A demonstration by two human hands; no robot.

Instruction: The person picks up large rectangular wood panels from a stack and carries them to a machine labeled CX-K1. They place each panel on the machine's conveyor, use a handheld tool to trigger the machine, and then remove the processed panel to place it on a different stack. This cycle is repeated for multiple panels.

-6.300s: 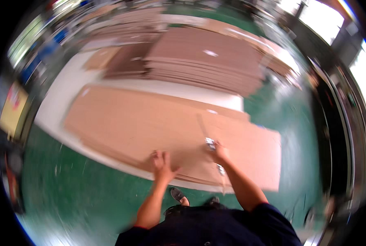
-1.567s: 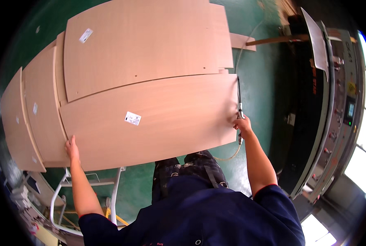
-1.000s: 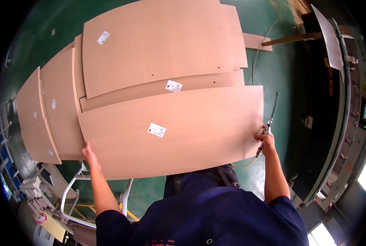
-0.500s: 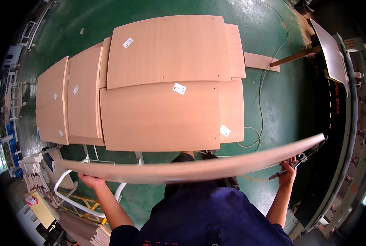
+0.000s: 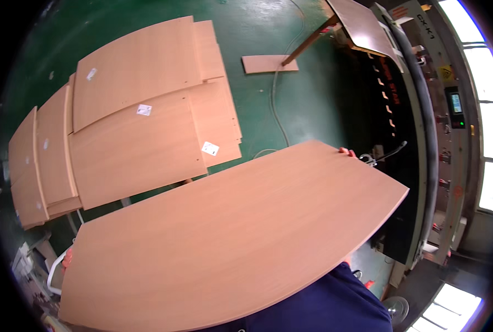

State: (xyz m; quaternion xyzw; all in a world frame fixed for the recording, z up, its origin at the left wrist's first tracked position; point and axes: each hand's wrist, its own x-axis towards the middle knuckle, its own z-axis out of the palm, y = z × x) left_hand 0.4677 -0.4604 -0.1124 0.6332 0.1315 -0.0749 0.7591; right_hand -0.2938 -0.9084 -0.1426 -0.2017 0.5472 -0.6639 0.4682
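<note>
A wide wood-grain board lies across in front of my body, its broad face turned up. My left hand grips its left end, with only a few fingers showing past the edge. At the far right edge, the fingertips of my right hand curl over the board. Beside those fingers a metal air blow gun sticks out past the edge; the board hides most of that hand. Beyond stand stacks of similar boards, several bearing white labels.
On the right runs a long machine with a small control display. A metal-topped table adjoins it. A thin hose trails over the green floor near a loose board strip. A white tubular frame stands at lower left.
The board in my hands has tipped from edge-on to showing its broad face. My view has swung right, so the stacks sit further left and the machine shows more.
</note>
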